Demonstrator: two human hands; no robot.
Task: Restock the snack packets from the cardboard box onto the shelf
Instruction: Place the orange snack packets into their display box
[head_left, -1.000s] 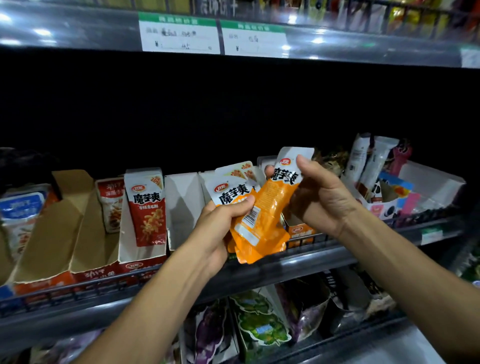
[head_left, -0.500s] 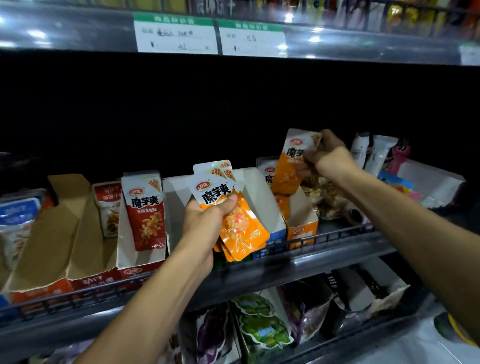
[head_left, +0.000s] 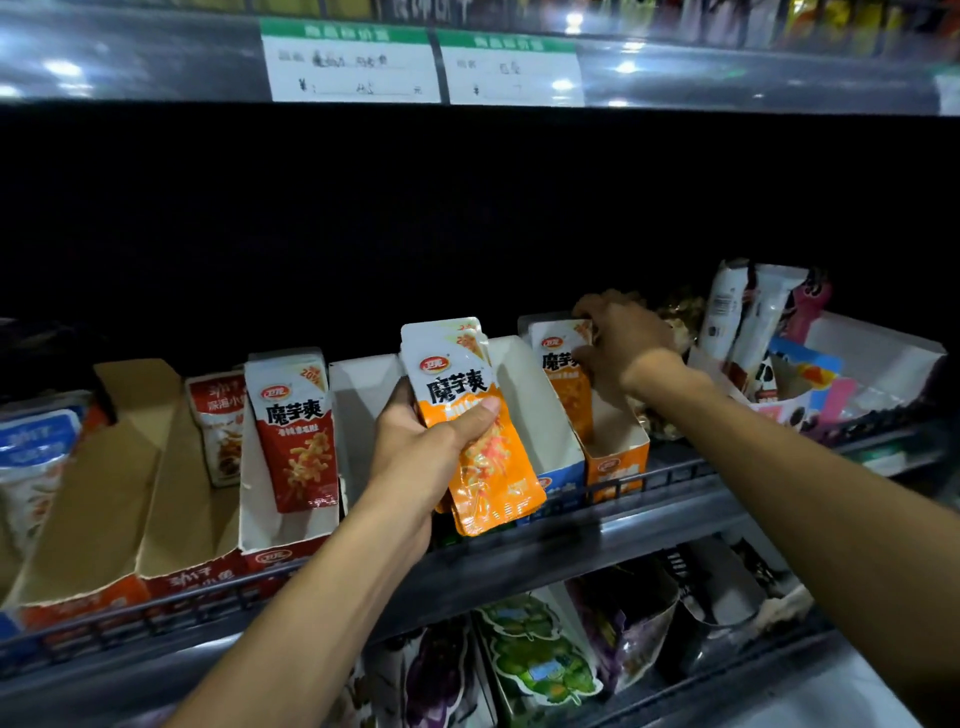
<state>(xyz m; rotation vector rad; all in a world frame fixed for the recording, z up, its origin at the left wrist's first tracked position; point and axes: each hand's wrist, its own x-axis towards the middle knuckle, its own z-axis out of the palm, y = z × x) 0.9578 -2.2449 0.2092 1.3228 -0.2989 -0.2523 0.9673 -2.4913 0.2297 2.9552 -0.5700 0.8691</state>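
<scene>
Orange-and-white glossy foil snack packets (head_left: 475, 415), light and slippery, we judge, sit fanned in our left hand (head_left: 421, 447) gripping their middles, while our right hand (head_left: 621, 345) pinches another packet's (head_left: 563, 374) top inside the orange-fronted shelf carton (head_left: 618, 467).

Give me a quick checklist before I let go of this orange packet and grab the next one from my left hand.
1. Packet inside the orange tray: ok.
2. Packet upright: ok.
3. Right hand released: not ok, fingers on the packet top.
4. Stack secure in left hand: ok.
5. Room left in tray front: ok.
6. Packet bottom seated: cannot tell.
</scene>
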